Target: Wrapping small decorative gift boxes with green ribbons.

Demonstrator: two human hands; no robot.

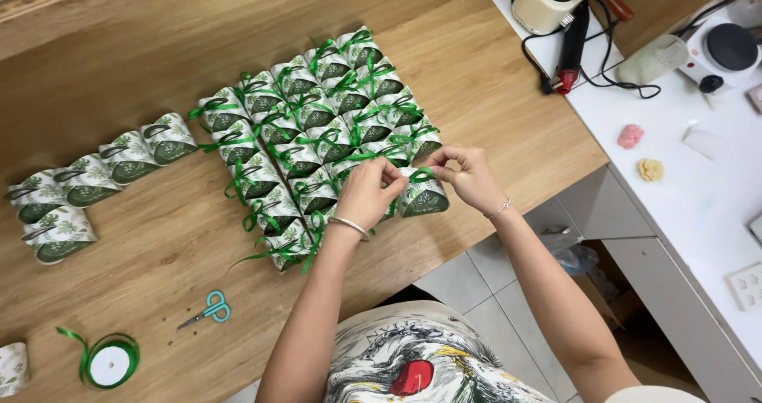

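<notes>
On a wooden table (476, 78), both hands (365, 193) (470, 177) pinch green ribbon (419, 173) on a leaf-print box (425, 201); even tension should keep the bow centred.

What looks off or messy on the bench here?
Little. The ribbon spool has a loose tail curling off it, and one long green ribbon end trails from the front row of boxes. The untied boxes at left sit in a ragged line.

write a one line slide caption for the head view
Both hands, left hand and right hand, tie green ribbon on a leaf-print favour box.
</notes>
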